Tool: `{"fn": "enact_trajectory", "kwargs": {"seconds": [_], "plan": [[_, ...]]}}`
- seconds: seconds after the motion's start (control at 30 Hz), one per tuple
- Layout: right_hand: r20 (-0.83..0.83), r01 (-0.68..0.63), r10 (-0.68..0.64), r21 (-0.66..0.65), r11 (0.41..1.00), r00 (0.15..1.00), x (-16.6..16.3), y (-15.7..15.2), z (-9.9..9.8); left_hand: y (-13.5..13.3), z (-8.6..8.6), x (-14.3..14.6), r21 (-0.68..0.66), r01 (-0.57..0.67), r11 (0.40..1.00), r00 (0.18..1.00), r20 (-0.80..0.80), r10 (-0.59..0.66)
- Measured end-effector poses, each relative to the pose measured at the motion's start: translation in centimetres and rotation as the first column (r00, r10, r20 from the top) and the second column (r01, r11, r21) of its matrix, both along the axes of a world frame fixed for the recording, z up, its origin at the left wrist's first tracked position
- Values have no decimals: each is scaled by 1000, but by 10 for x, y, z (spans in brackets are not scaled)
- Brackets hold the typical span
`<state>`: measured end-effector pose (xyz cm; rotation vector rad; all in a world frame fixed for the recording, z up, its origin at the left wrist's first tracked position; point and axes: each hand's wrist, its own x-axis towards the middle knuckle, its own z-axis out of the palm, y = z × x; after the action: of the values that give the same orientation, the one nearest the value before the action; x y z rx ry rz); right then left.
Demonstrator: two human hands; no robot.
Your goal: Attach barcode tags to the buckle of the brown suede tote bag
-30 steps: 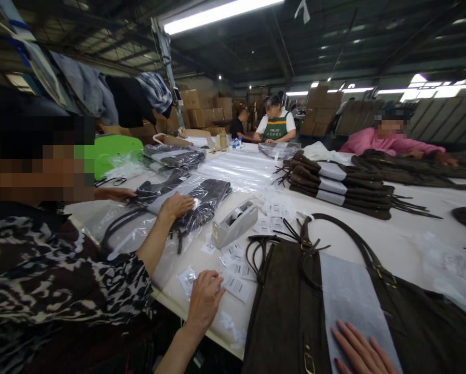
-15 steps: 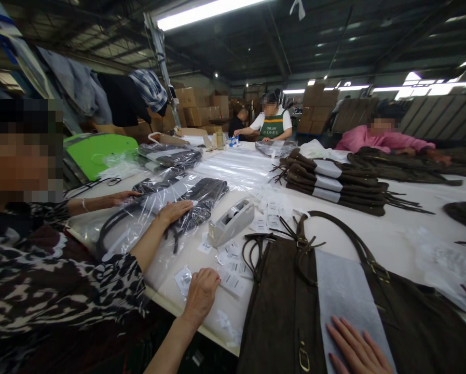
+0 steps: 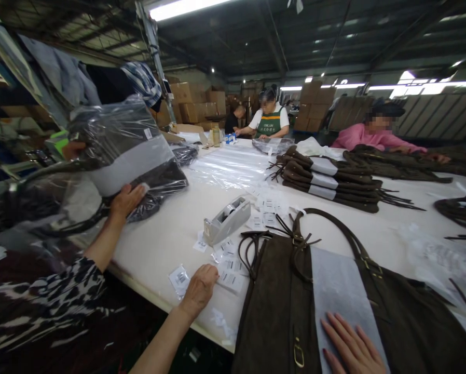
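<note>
My left hand point(image 3: 200, 288) rests at the table's near edge with its fingers curled in. Its fingertips meet the edge of some printed paper tags point(image 3: 231, 280); whether it grips one is hidden. My right hand point(image 3: 353, 347) lies flat, fingers spread, on a pale paper strip point(image 3: 336, 285) wrapped across a dark brown suede handbag point(image 3: 272, 306). The bag lies flat, its looped handle point(image 3: 334, 223) stretched away from me and tasselled cords at its top left. Just left of my left hand is a small clear packet with a label point(image 3: 179, 279).
A grey tape dispenser point(image 3: 227, 221) stands beyond the tags. At left, a co-worker's hand point(image 3: 126, 200) handles a plastic-wrapped bag point(image 3: 127, 150). Stacked brown bags point(image 3: 328, 182) lie at the back right, near clear plastic sleeves point(image 3: 231, 163). Two more people work across the table.
The co-worker at left has lifted the plastic-wrapped bag off the table and moved it left. My hands stay in place, while my view has shifted slightly.
</note>
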<state>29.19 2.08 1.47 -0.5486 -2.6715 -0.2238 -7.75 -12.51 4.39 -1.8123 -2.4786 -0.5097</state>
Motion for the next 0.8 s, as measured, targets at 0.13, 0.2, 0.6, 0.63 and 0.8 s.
{"fn": "enact_trajectory", "kwargs": {"seconds": [0.13, 0.2, 0.6, 0.63, 0.8], "plan": [[36, -20, 18, 69, 997, 999, 2, 0, -1, 3, 3, -2, -20, -12, 1000, 999, 51, 13], [55, -19, 14, 88, 996, 998, 2, 0, -1, 4, 3, -1, -29, -12, 1000, 999, 47, 13], [100, -27, 5, 213, 977, 995, 0, -1, -1, 8, 2, 0, -66, -154, 986, 976, 146, 162], [100, -23, 2, 212, 977, 995, 1, -1, -1, 8, 3, -1, -67, -162, 984, 974, 151, 171], [68, -12, -1, 202, 979, 998, 0, -1, -2, 11, 4, -2, -72, -205, 976, 961, 172, 215]]}}
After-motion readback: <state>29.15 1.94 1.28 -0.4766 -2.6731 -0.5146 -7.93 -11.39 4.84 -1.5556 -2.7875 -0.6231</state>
